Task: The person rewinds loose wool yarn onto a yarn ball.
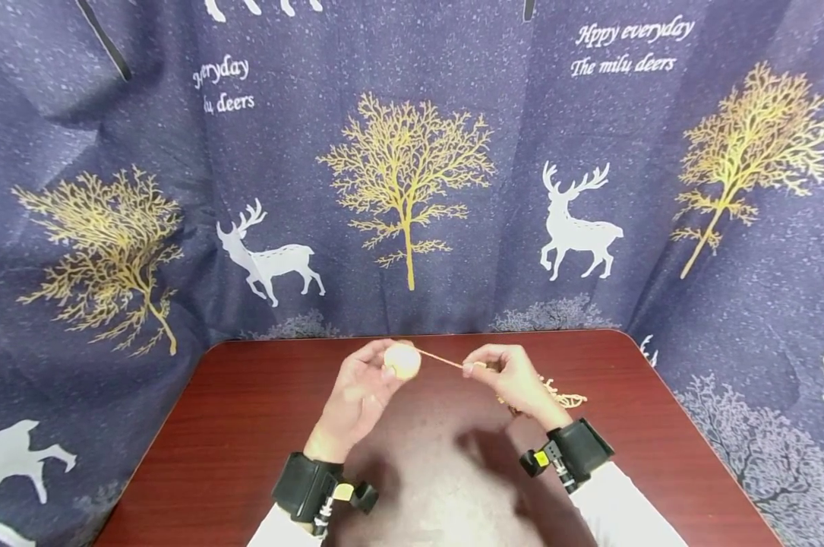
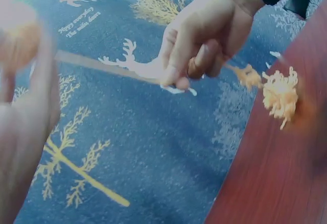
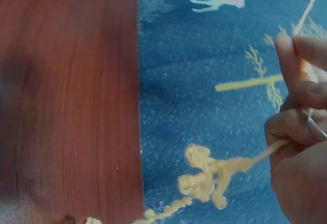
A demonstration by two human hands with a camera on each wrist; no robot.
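Observation:
In the head view my left hand (image 1: 357, 393) holds a round, pale yellow ball of yarn (image 1: 403, 361) between thumb and fingers, above the far part of the table. A taut yarn strand (image 1: 440, 358) runs from the ball to my right hand (image 1: 519, 381), where thumb and fingertips pinch it. The right wrist view shows more yarn leaving the lower side of that hand as a knotted clump (image 3: 207, 175). A loose, tangled heap of yarn (image 2: 280, 95) lies on the table beyond the right hand in the left wrist view. Motion blurs the ball there.
The table (image 1: 241, 425) has a dark red wood-grain top with rounded far corners. Right behind it hangs a dark blue curtain (image 1: 439, 304) printed with deer and trees. Black wrist straps (image 1: 581, 448) with small cameras sit on both forearms.

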